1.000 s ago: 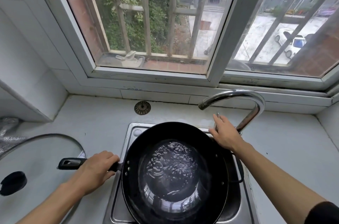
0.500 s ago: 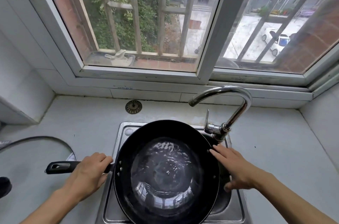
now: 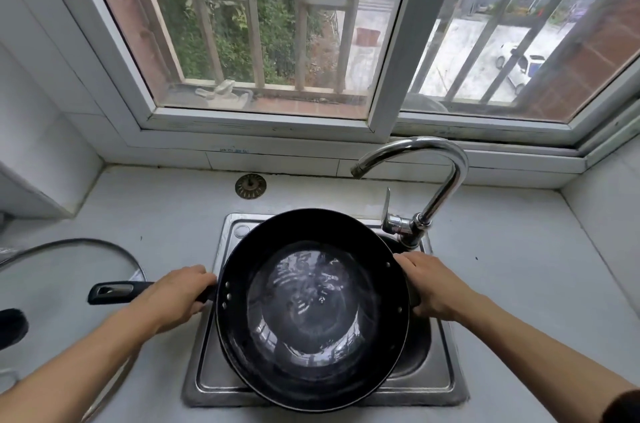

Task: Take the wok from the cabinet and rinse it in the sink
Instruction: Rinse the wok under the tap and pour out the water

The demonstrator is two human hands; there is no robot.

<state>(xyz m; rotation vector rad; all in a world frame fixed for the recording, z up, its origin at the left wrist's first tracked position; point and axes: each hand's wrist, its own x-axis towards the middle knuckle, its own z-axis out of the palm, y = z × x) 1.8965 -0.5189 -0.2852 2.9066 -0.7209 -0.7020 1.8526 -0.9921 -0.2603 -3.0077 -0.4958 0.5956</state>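
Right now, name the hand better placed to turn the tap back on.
Right hand: it grips the wok rim just below the faucet lever. Left hand holds the long handle, farther away.

View: one wide-angle head camera, no second view to share the scene.
Position: above the near edge of the pale grey worktop (image 3: pixel 502 284), over the inset steel sink (image 3: pixel 446 374).
Direction: forward and down, toward the white-framed barred window (image 3: pixel 391 42) along the far edge.
Nearness: close; both forearms enter from the bottom corners.
Span: worktop from left wall to right wall, lines bowed at the frame's edges.
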